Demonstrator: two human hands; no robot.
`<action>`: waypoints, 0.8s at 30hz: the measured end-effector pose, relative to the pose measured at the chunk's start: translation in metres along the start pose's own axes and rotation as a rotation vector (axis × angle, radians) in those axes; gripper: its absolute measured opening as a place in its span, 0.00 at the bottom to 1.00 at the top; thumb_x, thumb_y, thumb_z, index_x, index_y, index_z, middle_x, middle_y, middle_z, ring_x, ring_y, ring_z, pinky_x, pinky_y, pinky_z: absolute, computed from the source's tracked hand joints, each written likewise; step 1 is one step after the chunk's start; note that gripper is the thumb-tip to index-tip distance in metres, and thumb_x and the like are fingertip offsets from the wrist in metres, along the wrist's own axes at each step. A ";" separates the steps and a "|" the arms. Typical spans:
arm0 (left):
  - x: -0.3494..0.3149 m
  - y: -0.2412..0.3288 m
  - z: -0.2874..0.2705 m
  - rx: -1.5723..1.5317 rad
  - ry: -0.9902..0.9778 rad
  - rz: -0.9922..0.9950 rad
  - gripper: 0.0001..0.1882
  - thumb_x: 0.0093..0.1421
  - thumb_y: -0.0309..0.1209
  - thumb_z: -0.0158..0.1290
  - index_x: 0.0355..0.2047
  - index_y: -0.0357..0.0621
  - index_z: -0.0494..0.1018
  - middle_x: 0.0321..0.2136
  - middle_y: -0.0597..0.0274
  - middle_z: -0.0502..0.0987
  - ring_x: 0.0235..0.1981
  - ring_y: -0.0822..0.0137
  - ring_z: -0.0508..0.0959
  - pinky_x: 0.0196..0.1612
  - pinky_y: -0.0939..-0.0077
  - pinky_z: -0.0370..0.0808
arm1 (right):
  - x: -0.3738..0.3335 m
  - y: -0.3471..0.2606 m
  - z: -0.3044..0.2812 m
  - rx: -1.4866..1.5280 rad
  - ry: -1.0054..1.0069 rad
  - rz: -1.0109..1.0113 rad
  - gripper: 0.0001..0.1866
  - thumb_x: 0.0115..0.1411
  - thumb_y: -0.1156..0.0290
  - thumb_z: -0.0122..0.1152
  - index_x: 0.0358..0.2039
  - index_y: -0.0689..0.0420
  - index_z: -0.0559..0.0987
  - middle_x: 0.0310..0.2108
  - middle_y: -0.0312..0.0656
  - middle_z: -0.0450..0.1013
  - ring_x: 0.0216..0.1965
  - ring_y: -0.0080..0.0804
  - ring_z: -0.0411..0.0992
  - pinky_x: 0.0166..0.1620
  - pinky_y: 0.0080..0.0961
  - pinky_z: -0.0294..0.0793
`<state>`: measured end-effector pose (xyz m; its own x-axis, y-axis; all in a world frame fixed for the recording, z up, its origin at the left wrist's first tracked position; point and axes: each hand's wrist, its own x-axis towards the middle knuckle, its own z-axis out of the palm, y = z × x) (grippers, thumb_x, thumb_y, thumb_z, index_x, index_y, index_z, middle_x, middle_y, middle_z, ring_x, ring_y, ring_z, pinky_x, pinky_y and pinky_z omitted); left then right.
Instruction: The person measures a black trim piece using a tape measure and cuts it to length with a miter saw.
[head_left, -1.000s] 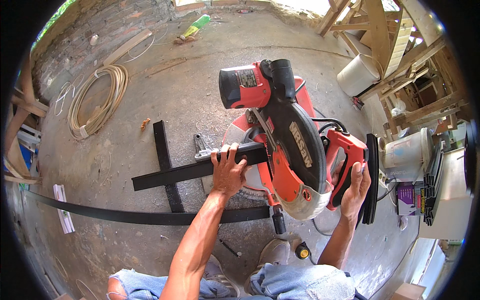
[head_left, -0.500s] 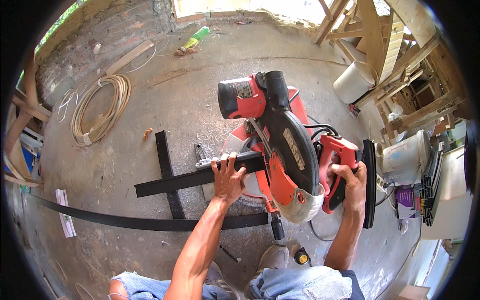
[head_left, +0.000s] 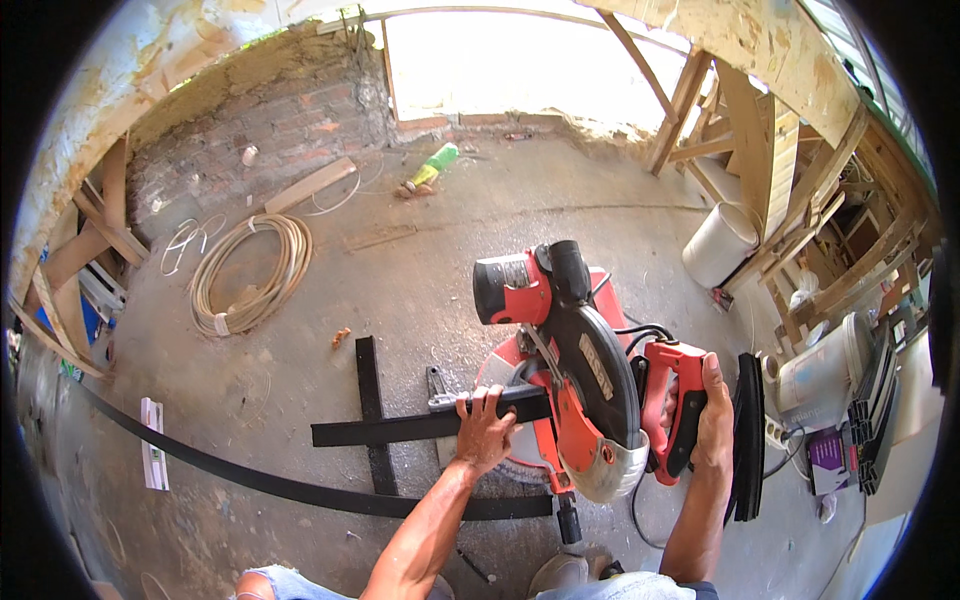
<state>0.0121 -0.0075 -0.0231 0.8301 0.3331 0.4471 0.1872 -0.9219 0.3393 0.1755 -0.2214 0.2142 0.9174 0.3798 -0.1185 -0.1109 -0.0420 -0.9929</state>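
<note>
A red and black miter saw (head_left: 605,375) stands on the floor in front of me, its blade guard low over the base. My right hand (head_left: 714,425) is wrapped round its red and black handle (head_left: 672,375), the thumb straight along the back; fingertips show in the handle's loop. My left hand (head_left: 486,432) is closed over a flat black bar (head_left: 385,431), pressing it at the saw's fence left of the blade. The bar's free end reaches left, across a second black bar (head_left: 368,378). A long black strip (head_left: 290,487) runs nearer to me, curved by the lens.
A white and purple spirit level (head_left: 154,445) lies at left. Coiled hose (head_left: 252,275) and a green bottle (head_left: 434,168) lie farther off. Black strips (head_left: 748,440), a white bucket (head_left: 825,365) and a power strip (head_left: 774,433) crowd the right, near a white drum (head_left: 720,243).
The view has tilted up, so the saw and floor things sit lower and further right. My right thumb has straightened along the handle; my left hand stays on the bar.
</note>
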 end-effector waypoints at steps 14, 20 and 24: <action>-0.001 -0.001 -0.004 -0.001 -0.063 0.020 0.15 0.58 0.43 0.59 0.42 0.50 0.81 0.56 0.52 0.65 0.60 0.52 0.61 0.57 0.45 0.53 | 0.001 -0.002 0.000 -0.100 -0.025 -0.048 0.41 0.62 0.28 0.44 0.35 0.61 0.78 0.20 0.37 0.71 0.17 0.25 0.71 0.23 0.23 0.73; -0.003 -0.004 -0.003 0.021 -0.046 0.039 0.13 0.57 0.42 0.60 0.40 0.53 0.81 0.56 0.53 0.65 0.59 0.52 0.62 0.55 0.46 0.52 | -0.002 -0.004 0.006 -0.120 0.009 -0.069 0.41 0.63 0.28 0.43 0.34 0.61 0.77 0.20 0.37 0.71 0.18 0.24 0.71 0.23 0.23 0.73; -0.002 -0.003 -0.002 0.019 -0.049 0.033 0.13 0.57 0.43 0.60 0.39 0.53 0.81 0.56 0.53 0.65 0.59 0.52 0.62 0.55 0.45 0.52 | 0.000 0.005 -0.003 -0.063 -0.039 -0.050 0.39 0.63 0.31 0.48 0.46 0.60 0.78 0.22 0.35 0.71 0.17 0.22 0.71 0.20 0.21 0.73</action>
<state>0.0091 -0.0050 -0.0236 0.8605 0.2928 0.4169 0.1687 -0.9359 0.3092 0.1766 -0.2246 0.2094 0.9057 0.4181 -0.0702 -0.0404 -0.0798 -0.9960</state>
